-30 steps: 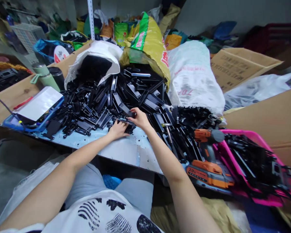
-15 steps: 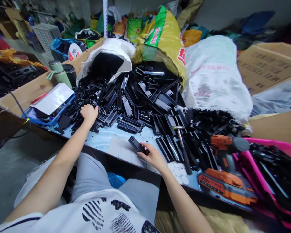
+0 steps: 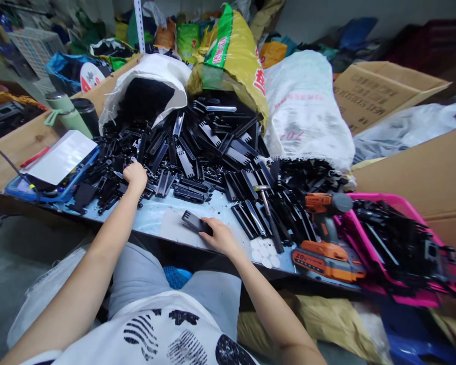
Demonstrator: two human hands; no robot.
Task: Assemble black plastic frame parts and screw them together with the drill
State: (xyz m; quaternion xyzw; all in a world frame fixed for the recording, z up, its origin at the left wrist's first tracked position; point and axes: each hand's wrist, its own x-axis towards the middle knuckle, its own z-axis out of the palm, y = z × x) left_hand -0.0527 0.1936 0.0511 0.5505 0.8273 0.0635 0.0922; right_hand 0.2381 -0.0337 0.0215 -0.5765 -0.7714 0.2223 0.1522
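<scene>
My right hand (image 3: 219, 236) grips one end of a black plastic piece with a slotted, comb-like end (image 3: 192, 220), just above a pale sheet (image 3: 170, 226) at the table's front edge. Farther left, my left hand (image 3: 136, 176) reaches into a heap of small black parts (image 3: 114, 165). Its fingers are curled and partly hidden, so whatever they pinch is unclear. Similar long black slotted pieces (image 3: 184, 161) lie piled beyond both hands. Beside my right hand, a row of these pieces (image 3: 247, 220) lies with a hammer (image 3: 270, 223) across it.
An orange cordless drill (image 3: 329, 261) stands at the right, beside a pink basket (image 3: 393, 203) of black parts. A blue tray (image 3: 66, 192) and green bottle (image 3: 70, 116) are at the left. A white sack (image 3: 171, 68), yellow sack (image 3: 243, 56) and another white sack (image 3: 304, 106) line the back.
The view has swung to the right, shifting the scene leftward. My left hand has moved a little rightward over the small parts. The piece in my right hand is tilted to show more of its face.
</scene>
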